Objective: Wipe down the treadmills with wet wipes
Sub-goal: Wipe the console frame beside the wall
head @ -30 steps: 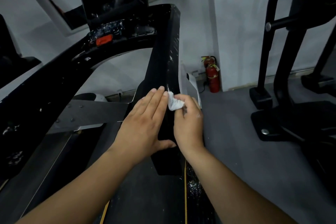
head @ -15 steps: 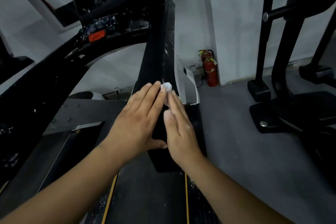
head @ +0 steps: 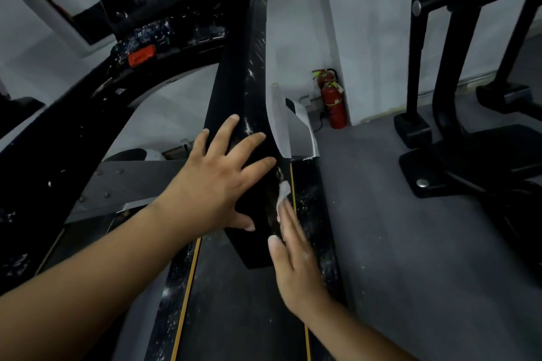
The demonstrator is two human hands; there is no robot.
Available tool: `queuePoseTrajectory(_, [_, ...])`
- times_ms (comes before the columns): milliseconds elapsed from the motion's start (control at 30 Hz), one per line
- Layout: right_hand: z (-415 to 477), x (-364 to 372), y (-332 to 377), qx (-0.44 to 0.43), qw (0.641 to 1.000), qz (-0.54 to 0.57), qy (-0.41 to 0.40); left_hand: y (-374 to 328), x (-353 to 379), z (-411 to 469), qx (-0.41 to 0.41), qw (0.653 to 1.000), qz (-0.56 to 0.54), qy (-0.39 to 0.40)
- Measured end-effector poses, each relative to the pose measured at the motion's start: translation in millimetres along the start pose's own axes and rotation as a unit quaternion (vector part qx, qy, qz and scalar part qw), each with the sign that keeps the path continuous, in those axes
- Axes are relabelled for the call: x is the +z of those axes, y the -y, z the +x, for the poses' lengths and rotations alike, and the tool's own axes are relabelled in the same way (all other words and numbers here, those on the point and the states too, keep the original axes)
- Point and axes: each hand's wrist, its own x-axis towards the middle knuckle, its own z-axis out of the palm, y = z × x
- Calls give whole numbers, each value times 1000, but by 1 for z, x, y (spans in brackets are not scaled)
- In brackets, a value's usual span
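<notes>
On the black treadmill [head: 58,141], the right post [head: 240,73] slopes down the middle; the left hand [head: 217,184] lies flat on it, fingers spread, gripping nothing; the right hand [head: 296,267], fingers straight, presses the small white wipe [head: 283,190] against the post's right edge

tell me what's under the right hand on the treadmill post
A white wet wipe shows past the right hand, pressed flat against the black treadmill post. The rest of the wipe is covered by the fingers.
</notes>
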Motion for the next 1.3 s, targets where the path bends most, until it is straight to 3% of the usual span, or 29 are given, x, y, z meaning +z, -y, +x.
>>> queuePoseTrajectory(167, [59, -2, 14, 100, 991, 75, -49, 0, 0, 1, -5, 1000, -11, -10])
queuePoseTrajectory(300, [10, 5, 6, 23, 997, 71, -21, 0, 3, 2, -6, 1000, -15, -14])
queuePoseTrajectory(367, [-4, 5, -11, 34, 997, 66, -10, 0, 4, 2, -10, 1000, -16, -12])
queuePoseTrajectory(500, [59, -5, 6, 77, 993, 65, -61, -2, 3, 1, -10, 999, -24, -18])
queuePoseTrajectory(567, [66, -4, 26, 34, 994, 85, -65, -1, 4, 2, -9, 999, -27, -20])
queuePoseTrajectory(700, [-1, 5, 9, -15, 995, 97, -17, -1, 6, 2, -8, 999, -27, -20])
queuePoseTrajectory(867, [23, 4, 10, 88, 991, 88, -52, -2, 4, 1, -10, 999, -27, -20])
queuePoseTrajectory(1000, [-22, 21, 23, -27, 996, 69, -50, -1, 5, 1, -9, 999, -28, -21])
queuePoseTrajectory(1200, [-9, 21, 4, 130, 985, 72, -86, -2, 4, 0, -11, 1000, -19, -18])
queuePoseTrajectory(1300, [-9, 25, 27, 35, 994, 73, -79, -2, 4, 1, -11, 1000, -19, -20])
